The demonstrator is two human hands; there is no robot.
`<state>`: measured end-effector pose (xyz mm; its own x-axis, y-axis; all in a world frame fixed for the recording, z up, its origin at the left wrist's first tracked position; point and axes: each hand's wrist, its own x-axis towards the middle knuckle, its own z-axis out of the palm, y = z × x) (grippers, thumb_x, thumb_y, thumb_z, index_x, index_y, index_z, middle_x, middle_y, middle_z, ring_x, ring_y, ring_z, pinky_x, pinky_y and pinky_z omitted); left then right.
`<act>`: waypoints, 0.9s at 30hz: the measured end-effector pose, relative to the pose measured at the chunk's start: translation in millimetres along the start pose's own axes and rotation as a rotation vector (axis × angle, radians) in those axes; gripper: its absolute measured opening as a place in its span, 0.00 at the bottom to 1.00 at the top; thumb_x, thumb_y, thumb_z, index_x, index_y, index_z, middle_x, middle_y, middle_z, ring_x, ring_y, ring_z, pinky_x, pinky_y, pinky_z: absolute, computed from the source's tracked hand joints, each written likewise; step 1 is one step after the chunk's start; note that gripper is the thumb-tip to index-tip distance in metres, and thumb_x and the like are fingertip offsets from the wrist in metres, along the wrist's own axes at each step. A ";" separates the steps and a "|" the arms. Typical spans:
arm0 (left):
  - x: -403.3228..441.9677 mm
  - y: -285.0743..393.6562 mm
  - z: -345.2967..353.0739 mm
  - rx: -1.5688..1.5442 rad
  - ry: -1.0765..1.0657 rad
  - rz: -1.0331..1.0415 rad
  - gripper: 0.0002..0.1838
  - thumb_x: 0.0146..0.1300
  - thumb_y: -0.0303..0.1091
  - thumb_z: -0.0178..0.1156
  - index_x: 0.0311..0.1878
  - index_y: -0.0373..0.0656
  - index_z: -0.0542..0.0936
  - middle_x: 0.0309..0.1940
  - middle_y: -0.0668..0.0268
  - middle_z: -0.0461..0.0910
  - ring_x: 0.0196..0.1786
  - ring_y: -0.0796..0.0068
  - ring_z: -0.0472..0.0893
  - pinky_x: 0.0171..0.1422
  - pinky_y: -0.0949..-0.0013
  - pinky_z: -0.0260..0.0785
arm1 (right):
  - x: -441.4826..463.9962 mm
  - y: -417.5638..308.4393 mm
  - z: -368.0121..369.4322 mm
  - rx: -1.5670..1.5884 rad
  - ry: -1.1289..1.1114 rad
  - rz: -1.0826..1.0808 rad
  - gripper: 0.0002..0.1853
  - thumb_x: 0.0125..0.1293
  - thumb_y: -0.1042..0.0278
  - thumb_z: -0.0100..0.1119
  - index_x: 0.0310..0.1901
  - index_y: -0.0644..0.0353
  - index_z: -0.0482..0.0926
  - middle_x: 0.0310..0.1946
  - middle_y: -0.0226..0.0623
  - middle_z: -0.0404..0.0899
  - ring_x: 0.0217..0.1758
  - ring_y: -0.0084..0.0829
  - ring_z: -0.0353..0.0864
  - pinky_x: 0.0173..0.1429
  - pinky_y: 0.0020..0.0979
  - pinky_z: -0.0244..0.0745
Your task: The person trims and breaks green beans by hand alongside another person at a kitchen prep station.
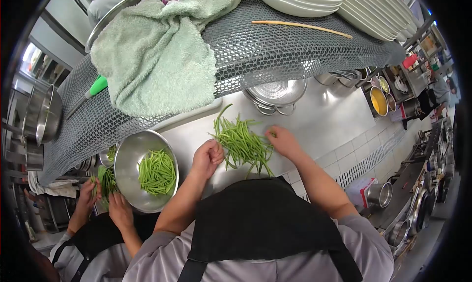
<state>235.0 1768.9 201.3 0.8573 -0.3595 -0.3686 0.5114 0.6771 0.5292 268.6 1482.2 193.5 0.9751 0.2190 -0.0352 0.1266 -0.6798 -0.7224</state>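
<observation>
A loose pile of green beans (243, 142) lies on the steel counter (324, 120) in front of me. My left hand (208, 157) is closed at the pile's left edge, its fingers curled in; whatever it may hold is hidden. On the right side of the pile, my right hand (283, 141) pinches the end of a green bean between thumb and fingers. To the left of my left hand stands a large steel bowl (125, 154) with more green beans (157, 173) inside.
At left, a co-worker's hands (120, 211) handle leafy greens (105, 179). A mesh-covered shelf (236, 46) overhangs the counter, bearing a green towel (157, 66), a chopstick-like stick (302, 27) and stacked plates (300, 2). Beneath it sits a steel colander (278, 93).
</observation>
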 end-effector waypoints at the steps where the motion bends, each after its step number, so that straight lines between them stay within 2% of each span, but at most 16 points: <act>1: 1.1 -1.3 -0.1 0.011 0.004 -0.015 0.16 0.66 0.39 0.48 0.24 0.42 0.69 0.19 0.67 0.64 0.18 0.78 0.59 0.21 0.75 0.51 | 2.4 -0.4 3.1 -0.003 0.002 -0.001 0.13 0.64 0.59 0.55 0.43 0.59 0.78 0.31 0.43 0.80 0.37 0.44 0.80 0.43 0.41 0.73; 3: 4.8 -3.9 -0.2 -0.007 -0.058 -0.024 0.15 0.66 0.39 0.49 0.26 0.41 0.70 0.19 0.66 0.65 0.18 0.78 0.59 0.21 0.75 0.52 | 10.1 -18.6 6.4 -0.070 -0.167 0.144 0.10 0.63 0.62 0.55 0.40 0.58 0.79 0.40 0.46 0.81 0.44 0.50 0.79 0.48 0.46 0.73; 4: 6.5 -4.8 -0.2 -0.025 -0.114 -0.033 0.14 0.66 0.39 0.49 0.27 0.41 0.71 0.20 0.66 0.66 0.18 0.78 0.59 0.21 0.75 0.52 | 12.2 -20.4 10.5 -0.073 -0.162 0.141 0.10 0.63 0.62 0.55 0.40 0.58 0.79 0.40 0.46 0.81 0.44 0.50 0.79 0.48 0.46 0.73; 7: 6.5 -2.9 12.2 -0.021 -0.104 -0.024 0.13 0.65 0.39 0.50 0.29 0.39 0.72 0.21 0.64 0.68 0.18 0.78 0.61 0.22 0.76 0.54 | 15.4 -11.6 28.1 -0.206 -0.121 0.120 0.10 0.63 0.61 0.57 0.39 0.58 0.78 0.38 0.46 0.81 0.43 0.49 0.80 0.48 0.46 0.73; 12: 9.3 0.3 20.7 0.023 -0.053 -0.043 0.14 0.67 0.39 0.49 0.29 0.40 0.72 0.21 0.66 0.67 0.18 0.80 0.60 0.21 0.76 0.53 | 21.4 -9.5 29.5 -0.085 -0.151 0.056 0.11 0.62 0.59 0.59 0.41 0.56 0.79 0.36 0.46 0.81 0.41 0.49 0.80 0.44 0.45 0.74; 14: 16.3 -0.8 20.3 0.258 0.020 -0.056 0.14 0.69 0.40 0.50 0.29 0.42 0.72 0.19 0.69 0.66 0.18 0.81 0.58 0.21 0.76 0.51 | 24.6 -16.2 22.9 -0.067 -0.095 0.024 0.10 0.62 0.60 0.59 0.40 0.56 0.79 0.36 0.46 0.81 0.41 0.49 0.80 0.44 0.45 0.74; 15: 19.9 -1.4 19.7 0.323 0.080 -0.075 0.13 0.68 0.38 0.55 0.32 0.39 0.76 0.20 0.71 0.70 0.20 0.81 0.64 0.25 0.76 0.57 | 24.2 -23.2 20.3 -0.041 -0.050 -0.002 0.10 0.62 0.60 0.59 0.40 0.55 0.80 0.36 0.45 0.81 0.41 0.48 0.80 0.44 0.45 0.74; 16: 22.0 -5.8 20.5 0.323 0.071 -0.068 0.13 0.68 0.38 0.55 0.32 0.39 0.76 0.20 0.71 0.70 0.20 0.81 0.64 0.25 0.76 0.57 | 22.4 -31.1 18.9 -0.048 -0.043 -0.008 0.10 0.62 0.60 0.59 0.40 0.55 0.80 0.36 0.45 0.81 0.41 0.48 0.80 0.44 0.45 0.74; 18: 32.3 -16.1 32.1 0.999 0.206 0.355 0.15 0.67 0.41 0.59 0.35 0.36 0.80 0.21 0.70 0.74 0.24 0.78 0.70 0.30 0.73 0.64 | 21.8 -51.4 11.9 -0.130 -0.035 -0.062 0.10 0.62 0.61 0.58 0.41 0.56 0.79 0.38 0.44 0.81 0.41 0.48 0.80 0.45 0.44 0.75; 19: 34.5 -13.6 35.1 1.126 0.228 0.306 0.18 0.64 0.44 0.62 0.38 0.35 0.81 0.23 0.67 0.77 0.27 0.77 0.74 0.35 0.70 0.68 | 21.0 -52.2 13.0 -0.123 -0.022 -0.165 0.10 0.62 0.62 0.57 0.40 0.56 0.78 0.37 0.45 0.81 0.40 0.49 0.80 0.44 0.46 0.74; 20: 34.2 -10.5 44.2 1.195 0.203 0.327 0.17 0.63 0.44 0.63 0.37 0.36 0.81 0.23 0.66 0.77 0.27 0.76 0.74 0.34 0.70 0.67 | 19.5 -52.1 14.4 -0.123 -0.010 -0.266 0.10 0.61 0.62 0.56 0.40 0.57 0.76 0.36 0.45 0.80 0.40 0.50 0.80 0.43 0.48 0.73; 22: 34.5 -9.1 52.4 1.312 0.188 0.362 0.15 0.62 0.43 0.63 0.37 0.38 0.81 0.22 0.63 0.76 0.26 0.73 0.74 0.33 0.69 0.67 | 15.6 -65.0 6.1 -0.134 -0.068 -0.330 0.10 0.62 0.62 0.56 0.40 0.57 0.75 0.34 0.44 0.80 0.40 0.50 0.80 0.43 0.49 0.73; 24: 33.3 -2.5 63.0 1.356 0.187 0.395 0.15 0.62 0.43 0.64 0.37 0.38 0.81 0.22 0.61 0.76 0.26 0.71 0.75 0.33 0.67 0.67 | 14.6 -66.8 1.7 -0.169 -0.081 -0.332 0.10 0.62 0.61 0.56 0.40 0.58 0.75 0.33 0.44 0.80 0.39 0.50 0.79 0.43 0.49 0.73; 26: 22.5 8.9 77.0 1.578 0.160 0.315 0.13 0.62 0.41 0.63 0.37 0.40 0.80 0.24 0.58 0.77 0.28 0.64 0.77 0.34 0.64 0.68 | 12.3 -63.2 -0.5 -0.188 -0.113 -0.342 0.11 0.62 0.60 0.56 0.40 0.58 0.74 0.32 0.45 0.80 0.39 0.50 0.79 0.43 0.49 0.73; 27: 23.9 8.8 72.8 1.576 0.161 0.330 0.13 0.62 0.41 0.63 0.37 0.40 0.80 0.24 0.58 0.77 0.28 0.64 0.77 0.34 0.64 0.68 | 11.5 -60.3 -0.5 -0.171 -0.175 -0.324 0.11 0.63 0.60 0.56 0.41 0.58 0.75 0.35 0.45 0.80 0.40 0.51 0.79 0.44 0.49 0.73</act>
<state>264.2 1719.5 252.8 0.9735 -0.2035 -0.1046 -0.0474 -0.6264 0.7780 272.3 1525.4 236.9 0.8358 0.5470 0.0474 0.4651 -0.6596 -0.5905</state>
